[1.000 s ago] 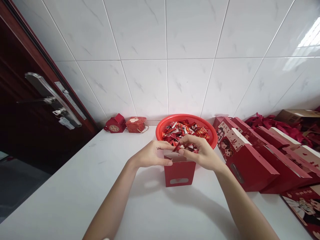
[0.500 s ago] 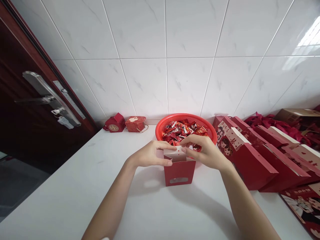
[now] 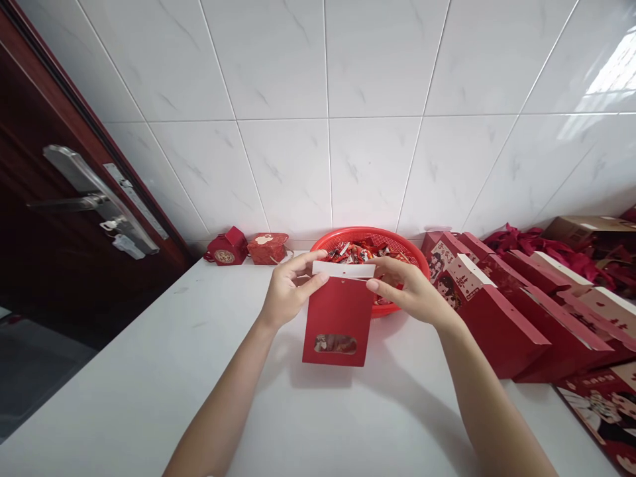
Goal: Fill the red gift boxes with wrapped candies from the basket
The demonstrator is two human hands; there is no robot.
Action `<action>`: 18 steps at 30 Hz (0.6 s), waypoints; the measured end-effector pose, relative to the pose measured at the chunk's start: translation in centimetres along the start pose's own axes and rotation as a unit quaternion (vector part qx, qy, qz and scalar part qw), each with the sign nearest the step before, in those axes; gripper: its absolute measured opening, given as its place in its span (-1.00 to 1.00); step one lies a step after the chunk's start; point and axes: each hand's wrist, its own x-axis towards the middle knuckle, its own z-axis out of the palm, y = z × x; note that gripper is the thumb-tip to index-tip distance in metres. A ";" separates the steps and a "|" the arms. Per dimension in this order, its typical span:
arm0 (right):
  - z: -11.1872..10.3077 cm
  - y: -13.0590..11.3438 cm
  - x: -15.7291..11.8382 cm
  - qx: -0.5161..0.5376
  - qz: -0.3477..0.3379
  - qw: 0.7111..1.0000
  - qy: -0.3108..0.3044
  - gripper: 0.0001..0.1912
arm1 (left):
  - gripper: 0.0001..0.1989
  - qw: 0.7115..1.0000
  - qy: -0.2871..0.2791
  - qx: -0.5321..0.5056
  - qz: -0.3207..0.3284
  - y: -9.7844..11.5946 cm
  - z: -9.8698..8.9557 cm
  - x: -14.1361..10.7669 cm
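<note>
A red paper gift box (image 3: 338,311) with a small clear window low on its front is between my hands, tilted a little. Wrapped sweets show dimly through the window. My left hand (image 3: 291,288) pinches the top left corner, thumb in front and fingers behind. At the top right corner my right hand (image 3: 412,288) grips in the same way. A white flap (image 3: 342,269) with a hole stands along the top, and the front panel meets it closely. Right behind the box is a red plastic basket (image 3: 422,255) of red-wrapped sweets (image 3: 355,252).
Several red gift boxes (image 3: 497,324) stand in rows at the right, with dark red ribbon (image 3: 511,238) and a cardboard box (image 3: 586,228) behind. Two small red boxes (image 3: 227,246) sit by the tiled wall. A door with a metal handle (image 3: 99,199) is at the left.
The box's open top has been pressed flat, front panel against the white flap. Both hands have moved to its top corners, and the box has shifted slightly left and tilted.
</note>
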 end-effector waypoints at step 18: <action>-0.5 -0.4 -0.1 0.174 0.051 0.982 -0.045 -0.61 | -0.64 0.997 -0.077 -0.001 0.000 0.6 0.4 -0.8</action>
